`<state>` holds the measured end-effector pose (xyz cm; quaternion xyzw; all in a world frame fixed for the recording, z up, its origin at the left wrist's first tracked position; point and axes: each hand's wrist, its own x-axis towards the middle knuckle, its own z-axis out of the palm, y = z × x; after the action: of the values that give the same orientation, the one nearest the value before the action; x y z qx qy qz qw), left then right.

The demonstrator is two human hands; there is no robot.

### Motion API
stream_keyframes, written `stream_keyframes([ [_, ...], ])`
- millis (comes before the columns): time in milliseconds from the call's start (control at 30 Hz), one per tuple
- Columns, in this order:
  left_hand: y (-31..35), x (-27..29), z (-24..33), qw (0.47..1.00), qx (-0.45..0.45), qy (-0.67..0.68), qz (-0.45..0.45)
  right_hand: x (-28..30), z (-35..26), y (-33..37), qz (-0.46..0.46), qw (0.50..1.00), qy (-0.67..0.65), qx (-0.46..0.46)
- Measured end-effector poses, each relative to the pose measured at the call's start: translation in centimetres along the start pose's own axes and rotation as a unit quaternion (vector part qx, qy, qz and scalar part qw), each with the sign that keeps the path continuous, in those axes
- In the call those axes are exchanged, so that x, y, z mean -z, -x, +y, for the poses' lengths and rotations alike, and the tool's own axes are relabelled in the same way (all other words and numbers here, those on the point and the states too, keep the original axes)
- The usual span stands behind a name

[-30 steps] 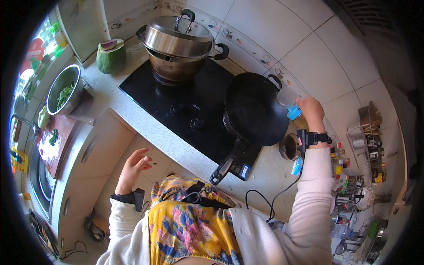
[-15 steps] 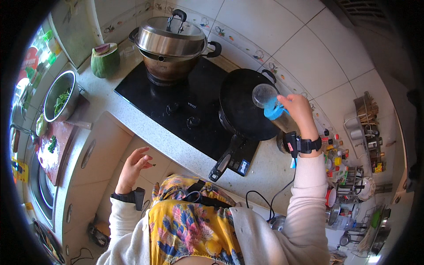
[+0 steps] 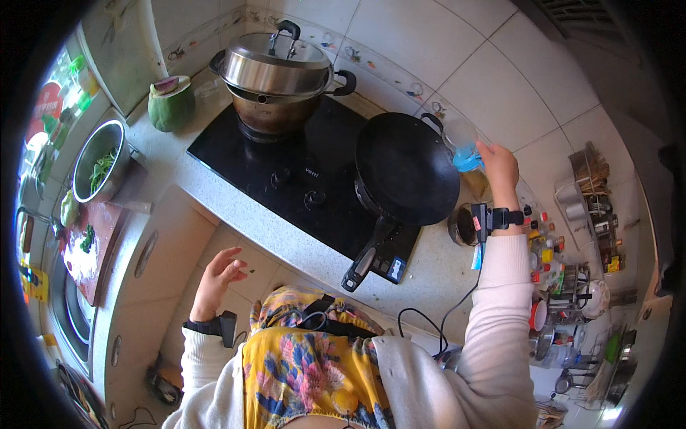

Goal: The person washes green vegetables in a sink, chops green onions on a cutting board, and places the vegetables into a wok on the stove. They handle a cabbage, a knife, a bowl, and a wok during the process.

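Note:
My right hand (image 3: 499,170) is closed on a clear jug (image 3: 474,184) with a blue top and yellowish contents. A round see-through part (image 3: 459,134) stands out from its top. The jug is at the right rim of a black wok (image 3: 407,168), whose long handle points toward me. Inside the wok the dark surface has a slight sheen; I cannot tell if anything is in it. My left hand (image 3: 212,286) hangs in the air in front of the counter, fingers loosely bent and apart, holding nothing.
A lidded steel pot (image 3: 275,86) stands on the black cooktop (image 3: 300,171). Left of it are a cut green melon (image 3: 171,107), a steel bowl (image 3: 100,161) of greens and a cutting board (image 3: 93,250). A small dark pot (image 3: 463,226) and several bottles (image 3: 547,243) stand at right.
My right hand has carried the jug to the right, from over the wok to its rim. The small dark pot shows more fully now. My left hand has barely moved.

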<state>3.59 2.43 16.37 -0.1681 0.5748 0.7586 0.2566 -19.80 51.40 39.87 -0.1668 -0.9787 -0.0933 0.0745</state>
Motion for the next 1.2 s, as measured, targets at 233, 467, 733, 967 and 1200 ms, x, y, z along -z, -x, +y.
stream_keyframes([
  [233,-1.2,-0.5,0.5,0.998,-0.001,-0.021,-0.051,-1.0,1.2,2.9,-0.095,0.993,0.069,-0.026],
  [467,-2.2,-1.6,1.0,0.995,-0.015,-0.036,-0.091,-0.3,-0.9,5.0,-0.123,0.986,0.112,0.012],
  [733,-2.6,-1.7,0.5,0.994,0.018,-0.041,-0.097,-1.5,-1.2,7.0,-0.070,0.993,0.097,0.017],
  [967,-3.6,-2.9,0.9,0.988,0.021,-0.116,-0.098,-3.0,3.1,9.9,0.069,0.957,-0.255,-0.120],
  [1200,-4.1,-8.2,2.5,0.981,-0.022,-0.131,-0.143,-4.9,11.1,19.7,0.130,0.575,-0.735,-0.335],
])
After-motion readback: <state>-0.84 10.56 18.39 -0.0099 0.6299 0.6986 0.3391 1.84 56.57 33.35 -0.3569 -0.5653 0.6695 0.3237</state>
